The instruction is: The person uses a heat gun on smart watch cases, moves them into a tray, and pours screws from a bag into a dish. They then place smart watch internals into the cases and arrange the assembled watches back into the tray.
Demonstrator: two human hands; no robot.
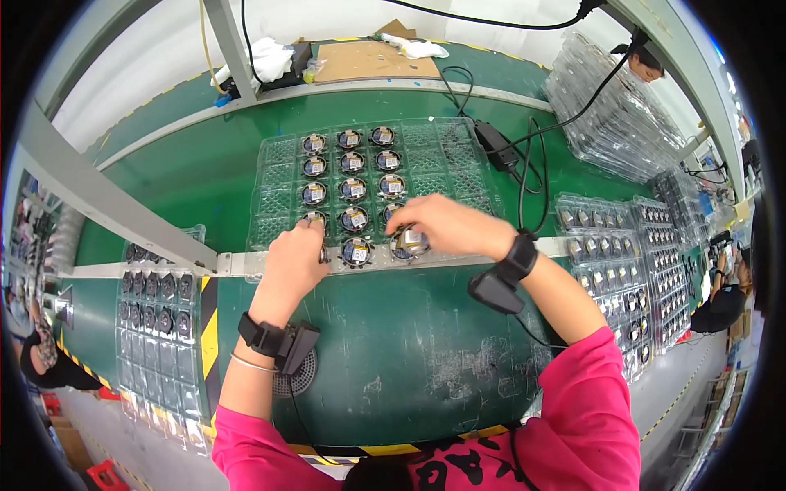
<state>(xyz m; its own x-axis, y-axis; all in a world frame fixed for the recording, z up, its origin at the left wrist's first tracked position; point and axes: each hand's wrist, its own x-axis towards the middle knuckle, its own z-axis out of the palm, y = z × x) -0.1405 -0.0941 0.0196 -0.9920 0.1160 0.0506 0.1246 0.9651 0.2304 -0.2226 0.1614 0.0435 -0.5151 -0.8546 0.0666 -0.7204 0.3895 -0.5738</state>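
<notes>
Head view: nearest the camera, two forearms in pink sleeves, each wearing a black wrist strap with a small device, reach over the green surface (393, 344). The left hand (292, 260) rests its fingertips on a round fan part (314, 221) in the clear blister tray (446, 168); whether that grip is closed I cannot tell. The right hand (446, 225) has its grip pinched closed on a round fan (409, 242) at the tray's near edge. Between the two grips sits another fan (357, 250). Beyond the grips, rows of fans fill the tray's middle pockets. Farther off, past the right grip, lie a black power adapter (496, 144) and stacked empty trays (614, 114).
</notes>
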